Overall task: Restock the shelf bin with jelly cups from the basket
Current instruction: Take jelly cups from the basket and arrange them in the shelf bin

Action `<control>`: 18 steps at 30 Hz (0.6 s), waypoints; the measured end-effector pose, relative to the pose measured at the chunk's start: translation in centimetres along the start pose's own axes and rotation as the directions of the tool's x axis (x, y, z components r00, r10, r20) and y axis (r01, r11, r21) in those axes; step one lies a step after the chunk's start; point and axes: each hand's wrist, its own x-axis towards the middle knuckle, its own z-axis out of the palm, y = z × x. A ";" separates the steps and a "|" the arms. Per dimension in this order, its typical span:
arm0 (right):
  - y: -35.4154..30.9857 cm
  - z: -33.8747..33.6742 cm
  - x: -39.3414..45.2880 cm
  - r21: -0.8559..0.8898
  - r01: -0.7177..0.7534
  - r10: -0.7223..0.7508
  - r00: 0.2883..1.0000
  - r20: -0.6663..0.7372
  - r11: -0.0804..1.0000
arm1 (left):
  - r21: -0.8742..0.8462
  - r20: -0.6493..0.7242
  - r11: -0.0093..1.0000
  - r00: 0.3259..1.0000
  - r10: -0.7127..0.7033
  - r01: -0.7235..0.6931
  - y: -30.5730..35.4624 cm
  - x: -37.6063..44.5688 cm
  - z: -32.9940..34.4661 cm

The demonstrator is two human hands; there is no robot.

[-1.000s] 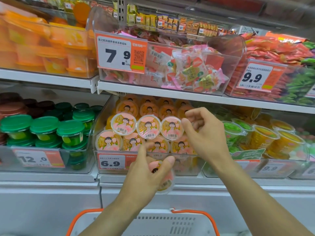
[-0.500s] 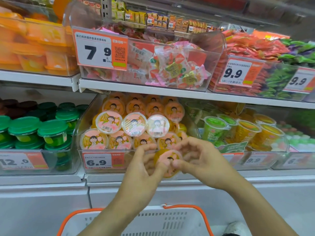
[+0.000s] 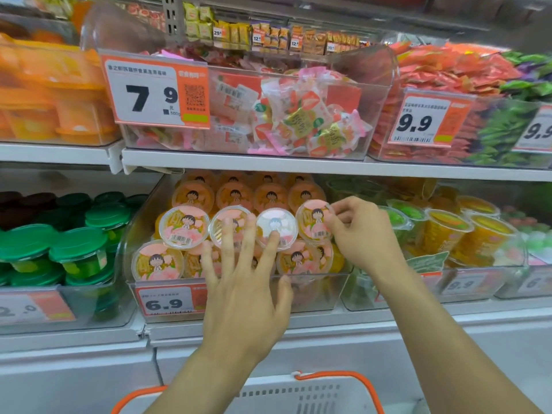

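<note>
Right hand (image 3: 358, 234) pinches a jelly cup (image 3: 315, 222) into the bin's (image 3: 322, 291) top row; left hand (image 3: 239, 282) splayed flat, steadying. Bump it and the stack probably slides.

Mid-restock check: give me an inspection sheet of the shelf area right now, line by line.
Surface: white shelf above, clear bin with 6.9 tag below.
Job's things: jelly cups stacked in the bin, lids facing out; newest cup at the right end of the top row; white basket with orange handles below.
Clutter: nothing seen.
Grippers: left hand spread flat against the front cups; right hand pinching the newest cup's edge.
Cables: nothing seen.
Surroundings: green-lidded cups to the left, yellow cups to the right, candy bin above.
</note>
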 end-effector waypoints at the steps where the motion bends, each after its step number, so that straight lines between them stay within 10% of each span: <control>1: 0.0 0.3 0.1 -0.031 0.015 -0.015 1.000 -0.008 0.999 | 0.029 0.014 1.000 1.000 -0.008 0.007 -0.1 0.0 0.1; 14: 0.4 2.8 -1.8 -0.152 0.130 -0.157 0.971 -0.180 0.980 | 0.075 -0.056 0.985 0.987 -0.153 0.157 -2.7 0.1 0.5; 18: 0.1 2.6 -1.7 -0.084 0.295 -0.297 0.955 -0.011 0.952 | 0.097 -0.078 0.982 0.985 -0.153 0.161 -3.1 0.2 0.6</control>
